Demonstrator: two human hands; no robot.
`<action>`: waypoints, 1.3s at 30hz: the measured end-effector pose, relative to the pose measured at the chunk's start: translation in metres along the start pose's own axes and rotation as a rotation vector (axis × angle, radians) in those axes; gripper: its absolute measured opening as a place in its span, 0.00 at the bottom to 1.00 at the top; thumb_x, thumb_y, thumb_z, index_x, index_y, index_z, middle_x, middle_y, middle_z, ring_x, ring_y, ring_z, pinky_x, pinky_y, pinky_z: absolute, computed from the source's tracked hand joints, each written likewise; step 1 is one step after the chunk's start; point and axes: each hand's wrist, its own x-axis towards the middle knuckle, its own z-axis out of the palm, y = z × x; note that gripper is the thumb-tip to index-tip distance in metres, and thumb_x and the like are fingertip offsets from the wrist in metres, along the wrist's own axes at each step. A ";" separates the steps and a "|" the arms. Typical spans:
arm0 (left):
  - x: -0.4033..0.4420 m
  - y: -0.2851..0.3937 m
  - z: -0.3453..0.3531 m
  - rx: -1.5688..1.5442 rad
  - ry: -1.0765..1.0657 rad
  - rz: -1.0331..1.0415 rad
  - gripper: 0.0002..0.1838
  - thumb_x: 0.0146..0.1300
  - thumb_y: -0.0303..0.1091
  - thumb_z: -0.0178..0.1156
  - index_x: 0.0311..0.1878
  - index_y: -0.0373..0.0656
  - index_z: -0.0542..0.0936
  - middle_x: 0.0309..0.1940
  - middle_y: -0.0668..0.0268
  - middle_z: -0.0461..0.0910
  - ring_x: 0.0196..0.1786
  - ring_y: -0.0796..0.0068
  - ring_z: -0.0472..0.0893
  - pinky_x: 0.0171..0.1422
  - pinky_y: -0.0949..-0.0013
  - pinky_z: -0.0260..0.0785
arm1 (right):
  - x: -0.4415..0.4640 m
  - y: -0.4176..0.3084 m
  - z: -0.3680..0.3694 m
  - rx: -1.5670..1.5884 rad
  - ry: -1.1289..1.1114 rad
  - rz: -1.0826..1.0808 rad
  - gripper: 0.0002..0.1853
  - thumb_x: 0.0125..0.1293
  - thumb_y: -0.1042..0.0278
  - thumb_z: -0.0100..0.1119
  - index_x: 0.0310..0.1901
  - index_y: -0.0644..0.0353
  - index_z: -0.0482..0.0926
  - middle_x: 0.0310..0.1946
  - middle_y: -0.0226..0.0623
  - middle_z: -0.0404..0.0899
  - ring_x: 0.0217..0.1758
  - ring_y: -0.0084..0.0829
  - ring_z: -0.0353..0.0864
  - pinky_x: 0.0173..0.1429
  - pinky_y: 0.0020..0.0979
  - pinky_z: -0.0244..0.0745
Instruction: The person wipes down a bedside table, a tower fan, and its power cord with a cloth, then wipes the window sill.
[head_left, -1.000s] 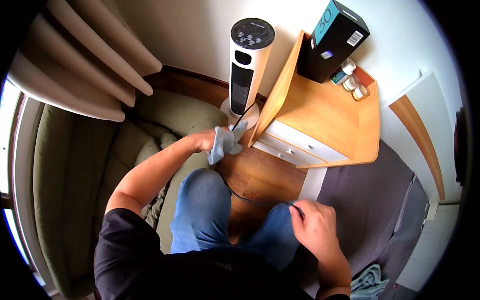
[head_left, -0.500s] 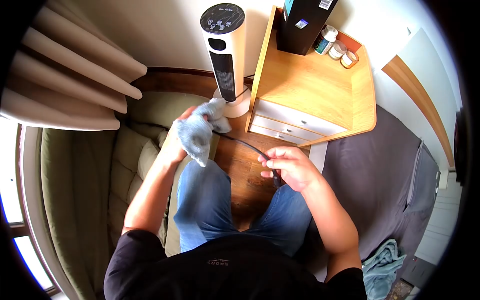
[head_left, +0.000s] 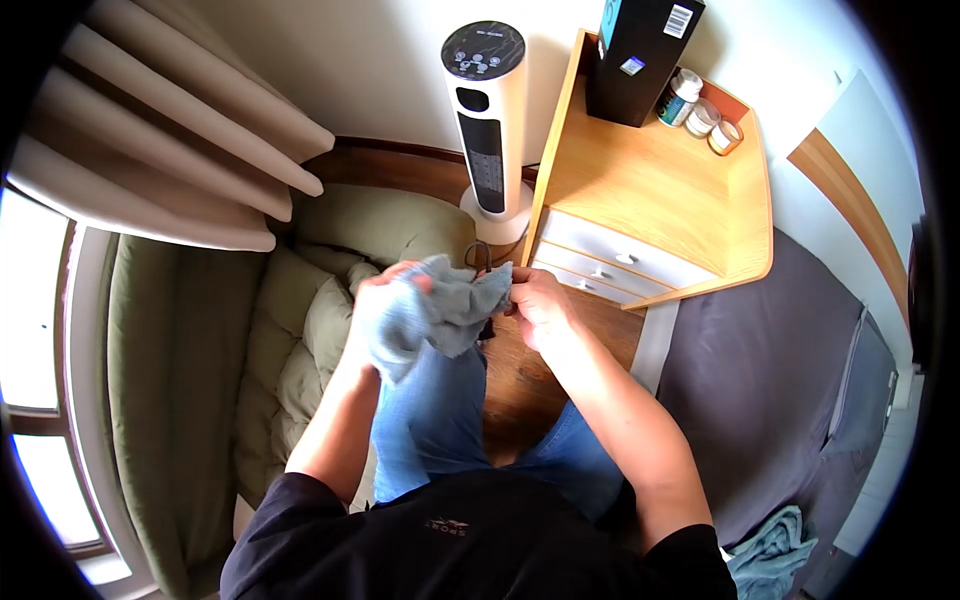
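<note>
A light blue cloth [head_left: 450,305] is bunched between my two hands above my knees. My left hand [head_left: 392,285] is closed around its left part, slightly blurred. At its right end, the fingers of my right hand [head_left: 536,305] are pinched together at the cloth's edge. A dark cable [head_left: 480,252] loops up just behind the cloth, and a dark piece of it shows below, near my right fingers. What lies under the cloth is hidden. Beyond my hands a white tower heater [head_left: 490,130] with a black top panel stands upright on its round base.
A wooden cabinet [head_left: 640,185] with white drawers stands at the right, bearing a black box [head_left: 640,75] and small jars [head_left: 703,118]. An olive sofa [head_left: 180,400] is at left, under a curtain [head_left: 180,130]. A grey bed [head_left: 750,370] and teal cloth [head_left: 775,555] are at right.
My right hand has moved up and left to the cloth, bringing the cable with it. Its fingers, apart before, are now closed. The cloth has moved toward the right hand, and the view has shifted.
</note>
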 end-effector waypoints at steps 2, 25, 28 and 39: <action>-0.004 0.003 0.022 0.296 -0.026 0.064 0.25 0.67 0.34 0.63 0.63 0.32 0.73 0.46 0.51 0.83 0.46 0.65 0.85 0.51 0.63 0.77 | 0.013 0.010 0.011 -0.036 0.027 -0.040 0.11 0.63 0.82 0.62 0.46 0.66 0.87 0.35 0.36 0.87 0.37 0.24 0.84 0.41 0.31 0.78; -0.038 -0.040 -0.010 -0.254 -0.371 -0.251 0.18 0.65 0.33 0.70 0.52 0.30 0.81 0.40 0.67 0.85 0.41 0.81 0.83 0.47 0.75 0.76 | 0.001 -0.040 0.069 -0.316 -0.033 -0.575 0.09 0.76 0.68 0.59 0.40 0.66 0.79 0.25 0.34 0.83 0.27 0.22 0.83 0.32 0.24 0.77; -0.018 -0.021 -0.017 -0.332 -0.106 -0.217 0.16 0.65 0.35 0.71 0.49 0.34 0.81 0.37 0.65 0.85 0.38 0.77 0.84 0.46 0.72 0.77 | -0.005 -0.041 0.063 -0.748 0.023 -0.680 0.09 0.72 0.66 0.63 0.38 0.63 0.81 0.25 0.36 0.85 0.25 0.25 0.85 0.32 0.30 0.78; 0.080 0.046 0.035 0.318 0.522 0.543 0.35 0.45 0.45 0.84 0.50 0.39 0.74 0.38 0.63 0.83 0.40 0.73 0.81 0.48 0.66 0.76 | -0.045 -0.152 0.088 -1.056 -0.090 -0.907 0.04 0.70 0.74 0.60 0.38 0.65 0.81 0.22 0.47 0.79 0.22 0.35 0.77 0.30 0.35 0.71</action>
